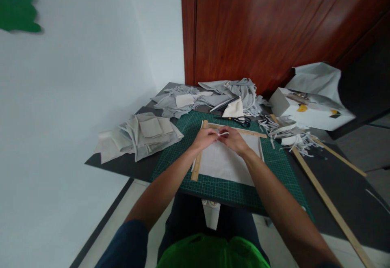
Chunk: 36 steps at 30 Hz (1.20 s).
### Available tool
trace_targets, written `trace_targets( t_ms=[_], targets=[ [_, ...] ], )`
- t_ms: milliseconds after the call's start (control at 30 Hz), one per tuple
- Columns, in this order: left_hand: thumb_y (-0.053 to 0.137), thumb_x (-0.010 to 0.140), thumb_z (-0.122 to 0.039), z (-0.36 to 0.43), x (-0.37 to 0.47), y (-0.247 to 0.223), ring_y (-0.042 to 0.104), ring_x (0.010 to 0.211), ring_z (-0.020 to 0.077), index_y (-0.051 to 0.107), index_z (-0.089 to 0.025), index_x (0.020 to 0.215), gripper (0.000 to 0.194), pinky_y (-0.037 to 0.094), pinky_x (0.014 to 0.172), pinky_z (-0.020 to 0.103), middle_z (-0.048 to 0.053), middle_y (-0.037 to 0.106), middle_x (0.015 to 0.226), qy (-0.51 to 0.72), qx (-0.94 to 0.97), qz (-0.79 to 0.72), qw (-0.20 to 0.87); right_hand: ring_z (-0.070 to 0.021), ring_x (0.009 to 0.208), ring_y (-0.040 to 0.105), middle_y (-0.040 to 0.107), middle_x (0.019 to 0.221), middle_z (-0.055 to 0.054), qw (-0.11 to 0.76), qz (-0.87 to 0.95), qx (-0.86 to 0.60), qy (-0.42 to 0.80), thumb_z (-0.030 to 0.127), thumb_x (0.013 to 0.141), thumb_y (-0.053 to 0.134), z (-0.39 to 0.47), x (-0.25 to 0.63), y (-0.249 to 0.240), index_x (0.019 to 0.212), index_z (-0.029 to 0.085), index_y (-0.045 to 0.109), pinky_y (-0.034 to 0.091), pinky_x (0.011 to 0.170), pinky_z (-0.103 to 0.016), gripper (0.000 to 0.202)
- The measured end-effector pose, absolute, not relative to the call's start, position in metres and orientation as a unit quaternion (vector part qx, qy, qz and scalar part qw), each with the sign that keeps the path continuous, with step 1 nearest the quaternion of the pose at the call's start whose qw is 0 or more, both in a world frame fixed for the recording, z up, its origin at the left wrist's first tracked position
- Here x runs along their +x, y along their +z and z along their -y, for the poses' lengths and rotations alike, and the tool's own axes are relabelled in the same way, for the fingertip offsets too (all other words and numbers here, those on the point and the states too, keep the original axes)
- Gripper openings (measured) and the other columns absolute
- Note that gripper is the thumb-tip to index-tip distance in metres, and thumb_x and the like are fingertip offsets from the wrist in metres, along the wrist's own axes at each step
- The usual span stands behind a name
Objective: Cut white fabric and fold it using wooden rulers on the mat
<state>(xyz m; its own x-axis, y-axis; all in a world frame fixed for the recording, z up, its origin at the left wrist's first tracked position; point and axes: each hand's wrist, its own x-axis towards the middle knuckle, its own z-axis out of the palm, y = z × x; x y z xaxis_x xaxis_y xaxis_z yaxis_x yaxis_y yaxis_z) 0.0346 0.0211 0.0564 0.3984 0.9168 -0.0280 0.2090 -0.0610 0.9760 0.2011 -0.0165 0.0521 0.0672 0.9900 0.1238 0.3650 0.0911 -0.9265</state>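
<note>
A white cloth [227, 163] lies flat on the green cutting mat [175, 154]. An L-shaped wooden ruler [196, 167] rests along its left and far edges. Over the far part of the cloth, my left hand [206, 138] and my right hand [233, 139] meet with fingers closed. Between them they pinch a small white strip [224, 133], which sticks out from the fingertips. Black-handled scissors [243, 121] lie beyond my right hand, at the mat's far edge.
Folded cloths [152, 133] are stacked at the left. Grey fabric scraps [175, 101] spread along the back. At the right are thin cut strips [300, 141], a white box [315, 109] and a long wooden strip [329, 203].
</note>
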Motion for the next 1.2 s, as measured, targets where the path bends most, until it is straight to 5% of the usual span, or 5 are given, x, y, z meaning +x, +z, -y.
trace_targets(
  t_ms=[333,467,600,833,1200],
  targets=[
    [0.075,0.074,-0.012,-0.048,-0.004,0.052,0.060,0.060,0.0127,0.072,-0.017,0.067,0.009,0.048,0.062,0.026,-0.001,0.066,0.061,0.400,0.541,-0.494,0.550,-0.0196,0.085,0.073,0.074,0.098,-0.002,0.403,0.648,-0.542,0.353,0.027,0.074,0.076,-0.028,0.159,0.041,0.097,0.021,0.066,0.060,0.082,-0.035,0.025],
    [0.075,0.074,-0.011,-0.067,-0.002,0.040,0.067,0.072,0.0150,0.074,-0.018,0.070,0.008,0.050,0.070,0.026,0.000,0.073,0.072,0.421,0.585,-0.540,0.435,-0.0272,0.111,0.072,0.077,0.119,-0.010,0.332,0.685,-0.608,0.225,0.020,0.080,0.071,-0.035,0.161,0.035,0.111,0.019,0.073,0.056,0.104,-0.045,0.031],
    [0.071,0.082,-0.013,-0.083,0.003,0.033,0.072,0.083,0.0169,0.077,-0.018,0.077,0.009,0.053,0.078,0.026,0.002,0.078,0.083,0.400,0.627,-0.571,0.347,-0.0367,0.146,0.052,0.064,0.151,-0.015,0.189,0.745,-0.620,0.158,0.028,0.084,0.077,-0.031,0.159,0.036,0.136,0.019,0.070,0.041,0.122,-0.052,0.053],
    [0.067,0.090,-0.011,-0.093,0.007,0.038,0.077,0.092,0.0171,0.080,-0.018,0.109,0.025,0.056,0.087,0.025,0.005,0.083,0.099,0.356,0.655,-0.600,0.291,-0.0439,0.155,0.033,0.044,0.169,-0.013,0.065,0.769,-0.614,0.167,0.050,0.085,0.080,-0.023,0.148,0.050,0.154,0.026,0.056,0.038,0.119,-0.061,0.077],
    [0.070,0.094,-0.017,-0.099,0.021,0.032,0.077,0.095,0.0181,0.079,-0.020,0.094,0.010,0.054,0.087,0.025,0.006,0.083,0.099,0.337,0.680,-0.608,0.232,-0.0449,0.159,0.025,0.042,0.170,-0.015,0.034,0.771,-0.610,0.180,0.047,0.088,0.078,-0.023,0.142,0.053,0.156,0.025,0.053,0.026,0.121,-0.067,0.076]
  ],
)
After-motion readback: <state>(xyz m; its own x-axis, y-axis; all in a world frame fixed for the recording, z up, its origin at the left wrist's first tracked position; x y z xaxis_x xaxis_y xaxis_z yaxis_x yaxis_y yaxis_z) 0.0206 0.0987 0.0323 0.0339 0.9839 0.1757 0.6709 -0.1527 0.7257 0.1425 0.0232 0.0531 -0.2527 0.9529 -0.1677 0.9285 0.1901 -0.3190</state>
